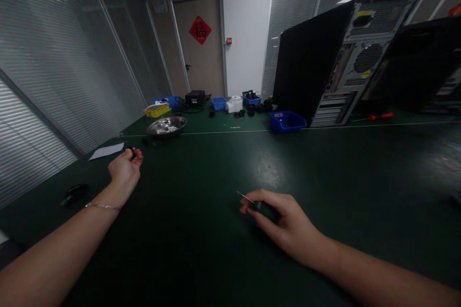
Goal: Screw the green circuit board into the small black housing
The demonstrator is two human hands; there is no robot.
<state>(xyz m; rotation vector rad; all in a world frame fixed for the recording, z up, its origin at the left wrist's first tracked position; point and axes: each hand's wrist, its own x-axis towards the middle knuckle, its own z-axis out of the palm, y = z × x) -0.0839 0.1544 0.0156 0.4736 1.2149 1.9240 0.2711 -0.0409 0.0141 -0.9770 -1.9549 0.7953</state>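
Note:
My right hand (279, 216) is closed around the dark handle of a screwdriver (258, 205), its thin metal shaft pointing up and left, low over the green table (194, 187). Stretched out to the left, my left hand (126, 165) pinches a small dark object (134, 152) that the fingers mostly cover; its kind cannot be made out. A sheet of white paper (106, 151) lies just left of that hand. Beyond it stands a round metal dish (167, 126) with small whitish pieces inside. A blurred dark item (75, 194) rests by my left forearm.
Along the back are a yellow tray (157, 111), a black box with cables (195, 98), small blue trays (219, 103), a white plastic part (234, 104) and a deep blue bin (287, 122). A tall computer case (317, 57) stands back right, near a red-handled tool (382, 116).

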